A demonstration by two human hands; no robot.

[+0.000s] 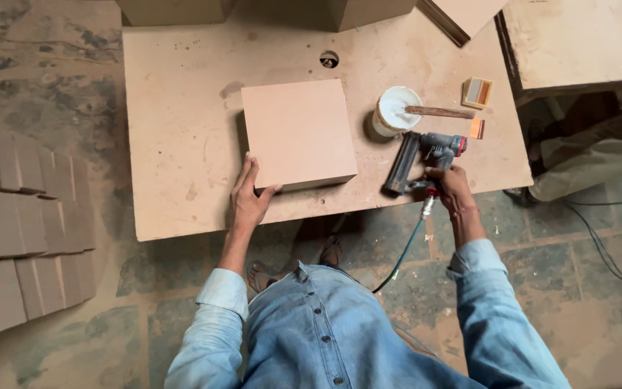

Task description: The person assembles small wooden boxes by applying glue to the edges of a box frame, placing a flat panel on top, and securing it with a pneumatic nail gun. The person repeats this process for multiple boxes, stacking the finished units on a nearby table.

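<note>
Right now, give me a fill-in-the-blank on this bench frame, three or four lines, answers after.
1. The left hand rests on the near-left corner of the square ____.
2. The right hand grips the grey ____, which has a hose at its base.
3. A brush handle lies across the white ____.
4. The worktable has a round ____ near its far edge.

Answers: box; nail gun; tub; hole

The person wears a faded light-blue denim button-up shirt with a row of dark round buttons down the front, a soft collar, long sleeves turned back into loose cuffs below the elbows, and open sandals on the feet.
</note>
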